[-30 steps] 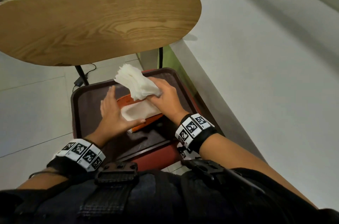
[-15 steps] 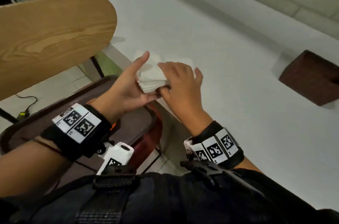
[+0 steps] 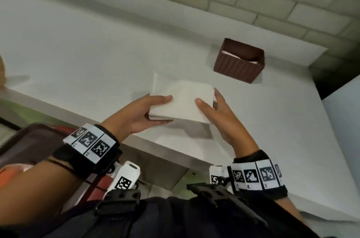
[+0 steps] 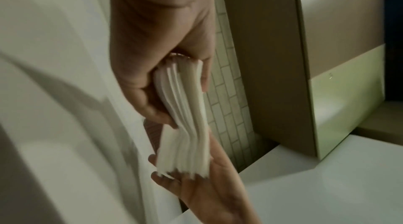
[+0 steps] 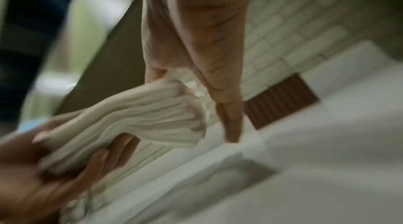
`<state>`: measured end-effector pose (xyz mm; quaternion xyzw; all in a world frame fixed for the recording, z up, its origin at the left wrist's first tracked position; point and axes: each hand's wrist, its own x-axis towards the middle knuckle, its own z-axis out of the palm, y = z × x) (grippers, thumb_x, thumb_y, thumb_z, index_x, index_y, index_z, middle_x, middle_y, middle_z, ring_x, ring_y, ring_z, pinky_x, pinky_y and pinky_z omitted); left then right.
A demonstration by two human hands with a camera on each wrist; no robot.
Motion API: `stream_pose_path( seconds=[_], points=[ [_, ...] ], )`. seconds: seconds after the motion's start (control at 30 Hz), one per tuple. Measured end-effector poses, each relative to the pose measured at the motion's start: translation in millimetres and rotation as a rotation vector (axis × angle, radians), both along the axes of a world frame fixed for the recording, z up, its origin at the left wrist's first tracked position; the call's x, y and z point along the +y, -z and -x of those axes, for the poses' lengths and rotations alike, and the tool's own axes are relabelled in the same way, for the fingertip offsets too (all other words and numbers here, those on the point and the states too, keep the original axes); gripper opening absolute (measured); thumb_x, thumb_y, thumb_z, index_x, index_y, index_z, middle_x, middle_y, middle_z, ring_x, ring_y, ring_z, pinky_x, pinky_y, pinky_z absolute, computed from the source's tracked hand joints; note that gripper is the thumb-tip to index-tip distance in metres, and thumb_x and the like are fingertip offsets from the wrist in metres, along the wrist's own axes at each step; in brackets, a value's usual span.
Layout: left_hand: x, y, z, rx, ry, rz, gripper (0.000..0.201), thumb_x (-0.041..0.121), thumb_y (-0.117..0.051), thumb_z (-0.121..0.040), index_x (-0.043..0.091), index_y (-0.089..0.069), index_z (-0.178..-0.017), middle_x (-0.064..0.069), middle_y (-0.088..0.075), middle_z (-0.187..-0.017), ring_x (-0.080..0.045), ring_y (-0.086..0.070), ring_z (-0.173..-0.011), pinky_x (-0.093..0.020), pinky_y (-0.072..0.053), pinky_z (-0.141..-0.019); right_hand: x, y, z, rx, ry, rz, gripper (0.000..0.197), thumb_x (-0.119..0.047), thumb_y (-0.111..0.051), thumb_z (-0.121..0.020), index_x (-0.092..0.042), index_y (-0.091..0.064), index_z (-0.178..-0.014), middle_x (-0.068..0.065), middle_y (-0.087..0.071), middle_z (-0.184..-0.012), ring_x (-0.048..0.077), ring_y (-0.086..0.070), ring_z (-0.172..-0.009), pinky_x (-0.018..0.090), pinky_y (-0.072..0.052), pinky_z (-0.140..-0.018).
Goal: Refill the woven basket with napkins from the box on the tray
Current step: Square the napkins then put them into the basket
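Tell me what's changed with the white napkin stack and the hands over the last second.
The stack of white paper napkins moved from above the orange box on the dark tray to over the white counter, toward the brown woven basket. The left hand left the box and now grips the stack; the right hand still holds it.

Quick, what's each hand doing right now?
Left hand: grips the left edge of the napkin stack, thumb on top.
Right hand: holds the stack's right side, thumb on top, fingers underneath.
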<state>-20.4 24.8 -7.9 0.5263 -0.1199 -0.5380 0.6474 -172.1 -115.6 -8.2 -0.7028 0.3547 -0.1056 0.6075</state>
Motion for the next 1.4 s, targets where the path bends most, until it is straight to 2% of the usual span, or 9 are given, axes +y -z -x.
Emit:
stream_pose_path(
  seconds=[0.17,0.37,0.5,0.67,0.8,0.93,1.07,1.2,1.4],
  points=[
    [-28.2,17.1,6.9,-0.09,0.302,0.04,0.083,0.032,-0.093,-0.038,0.017,-0.062,-0.113,-0.003,-0.072,-0.108,-0.02,-0.069,-0.1,-0.036,-0.058,-0.083,-30.1,13.7,42.8,-0.178,0.044,-0.333,0.094,-0.027,-0.087,-0.051,-0.014,-0.046,-0.134,0.01,-0.064,-0.127,0.025,-0.063,-0.113,0.041,-0.054,-0.092],
    [-58.8,32.3,35.0,-0.54,0.215,0.063,0.053,-0.002,-0.073,-0.074,0.027,-0.056,-0.115,0.009,-0.066,-0.112,-0.006,-0.063,-0.104,-0.016,-0.051,-0.083,-37.0,29.8,67.0,-0.21,0.167,-0.016,0.073,-0.017,-0.084,-0.059,-0.012,-0.055,-0.126,0.005,-0.066,-0.123,0.019,-0.062,-0.114,0.037,-0.047,-0.099],
    [-66.5,44.6,45.9,-0.624,0.166,0.127,0.075,-0.008,-0.075,-0.069,0.024,-0.04,-0.126,0.011,-0.057,-0.115,0.003,-0.057,-0.1,-0.01,-0.05,-0.072,-35.9,33.6,73.7,-0.174,0.131,0.044,0.078,-0.011,-0.082,-0.063,-0.019,-0.041,-0.13,-0.006,-0.059,-0.124,0.009,-0.057,-0.114,0.024,-0.053,-0.088],
    [-72.7,54.1,49.3,-0.683,0.139,0.11,0.098,0.012,-0.09,-0.054,0.02,-0.036,-0.136,0.014,-0.053,-0.126,0.008,-0.052,-0.114,-0.005,-0.046,-0.082,-32.9,40.3,70.9,-0.123,0.112,0.076,0.085,0.002,-0.081,-0.066,-0.025,-0.033,-0.13,-0.022,-0.05,-0.117,-0.007,-0.049,-0.108,0.0,-0.047,-0.076],
    [-75.2,55.6,45.2,-0.697,0.116,0.084,0.101,0.031,-0.088,-0.045,0.018,-0.04,-0.133,0.011,-0.057,-0.125,0.002,-0.055,-0.115,-0.012,-0.049,-0.086,-35.6,39.6,68.1,-0.113,0.133,0.099,0.072,-0.006,-0.08,-0.07,-0.017,-0.044,-0.131,-0.006,-0.059,-0.128,0.009,-0.056,-0.118,0.028,-0.047,-0.102],
    [-81.1,37.9,43.9,-0.765,0.16,-0.001,0.077,0.03,-0.087,-0.059,0.021,-0.049,-0.125,0.009,-0.062,-0.119,-0.002,-0.058,-0.109,-0.021,-0.051,-0.089,-39.6,21.7,67.5,-0.088,0.173,0.112,0.059,-0.03,-0.079,-0.071,-0.019,-0.057,-0.125,-0.002,-0.067,-0.121,0.013,-0.064,-0.111,0.036,-0.051,-0.098],
    [-94.7,1.9,37.6,-0.451,0.37,-0.064,0.028,0.028,-0.068,-0.079,0.025,-0.062,-0.106,0.008,-0.073,-0.1,-0.006,-0.069,-0.088,-0.019,-0.056,-0.074,-58.6,-8.7,67.9,-0.115,0.231,-0.281,0.043,-0.026,-0.069,-0.082,-0.009,-0.061,-0.121,0.012,-0.068,-0.119,0.027,-0.065,-0.109,0.044,-0.052,-0.096],
    [-111.3,-11.6,28.3,-0.098,0.415,-0.157,0.028,0.025,-0.059,-0.084,0.01,-0.064,-0.106,-0.005,-0.073,-0.101,-0.017,-0.069,-0.087,-0.027,-0.057,-0.076,-79.6,-20.9,65.8,-0.125,0.157,-0.646,0.026,-0.014,-0.062,-0.079,-0.008,-0.064,-0.104,0.012,-0.073,-0.098,0.028,-0.071,-0.087,0.042,-0.059,-0.075],
    [-141.9,-23.6,22.6,0.013,0.408,-0.29,0.025,0.013,-0.053,-0.092,0.004,-0.054,-0.115,-0.011,-0.064,-0.103,-0.021,-0.063,-0.089,-0.032,-0.059,-0.064,-120.1,-24.8,62.2,0.063,0.203,-0.625,0.01,-0.013,-0.051,-0.092,-0.007,-0.06,-0.092,0.014,-0.074,-0.073,0.024,-0.073,-0.058,0.035,-0.06,-0.048]
  ],
)
